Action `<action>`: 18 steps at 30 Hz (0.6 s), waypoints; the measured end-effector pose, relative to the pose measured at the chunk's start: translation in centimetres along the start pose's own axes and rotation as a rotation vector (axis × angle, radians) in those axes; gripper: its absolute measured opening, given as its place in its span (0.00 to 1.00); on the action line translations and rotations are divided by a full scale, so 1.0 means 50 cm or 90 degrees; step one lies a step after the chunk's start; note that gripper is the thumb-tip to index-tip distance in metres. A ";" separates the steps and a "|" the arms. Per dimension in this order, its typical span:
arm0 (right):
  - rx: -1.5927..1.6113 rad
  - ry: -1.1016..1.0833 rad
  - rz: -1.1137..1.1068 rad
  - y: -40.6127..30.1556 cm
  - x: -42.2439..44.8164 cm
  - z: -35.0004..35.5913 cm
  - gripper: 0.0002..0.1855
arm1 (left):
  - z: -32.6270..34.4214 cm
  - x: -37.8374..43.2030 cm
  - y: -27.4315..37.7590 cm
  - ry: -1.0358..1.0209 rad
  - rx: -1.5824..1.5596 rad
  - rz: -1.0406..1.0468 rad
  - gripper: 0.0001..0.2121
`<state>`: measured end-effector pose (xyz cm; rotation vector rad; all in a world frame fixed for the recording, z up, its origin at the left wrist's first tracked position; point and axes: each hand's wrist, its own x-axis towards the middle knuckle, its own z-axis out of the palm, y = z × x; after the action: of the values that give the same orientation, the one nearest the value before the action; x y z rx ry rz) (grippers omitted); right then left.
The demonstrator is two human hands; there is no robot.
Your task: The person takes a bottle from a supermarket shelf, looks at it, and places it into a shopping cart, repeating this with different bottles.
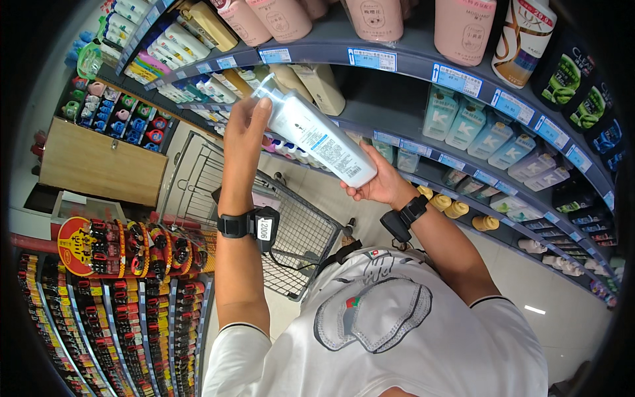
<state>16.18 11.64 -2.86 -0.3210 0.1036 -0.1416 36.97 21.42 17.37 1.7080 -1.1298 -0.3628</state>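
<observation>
A white plastic pump bottle (322, 136) is held tilted in front of the shelves, its printed back label facing up towards me. My left hand (247, 121) grips it at the neck, with the thumb beside the clear cap over the pump (268, 88). Around the bottle's base curl the fingers of my right hand (381, 177). Behind the bottle, a cream-coloured bottle (320, 89) stands on the middle shelf. To the right on that shelf is a row of translucent blue-green bottles (466, 124).
A wire shopping cart (297, 233) stands close by my left forearm. Pink bottles (374, 20) line the upper shelf, whose edge (322, 57) carries price tags. Yellow bottles (456, 208) sit low down. Packed shelves of jars (124, 317) and a wooden cabinet (99, 161) are on the left.
</observation>
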 end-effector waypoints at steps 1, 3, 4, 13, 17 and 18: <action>-0.008 0.006 -0.014 -0.002 0.000 0.001 0.38 | 0.004 -0.008 -0.005 0.017 -0.004 0.019 0.29; -0.017 0.012 -0.027 -0.006 0.000 0.006 0.38 | 0.012 -0.031 -0.026 0.027 -0.027 0.003 0.31; -0.031 0.028 -0.037 -0.007 0.002 0.008 0.38 | 0.015 -0.044 -0.032 0.039 -0.047 -0.010 0.32; -0.047 0.034 -0.032 -0.003 0.014 0.047 0.37 | 0.078 -0.100 -0.048 0.020 -0.109 -0.052 0.34; -0.040 0.030 -0.030 0.001 0.012 0.055 0.37 | 0.079 -0.096 -0.045 0.022 -0.080 -0.064 0.33; -0.039 0.030 -0.030 0.002 0.011 0.055 0.37 | 0.079 -0.096 -0.045 0.021 -0.080 -0.058 0.33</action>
<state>17.09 12.47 -0.32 -0.3812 0.1474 -0.1930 32.93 23.18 12.44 1.6526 -0.9864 -0.4519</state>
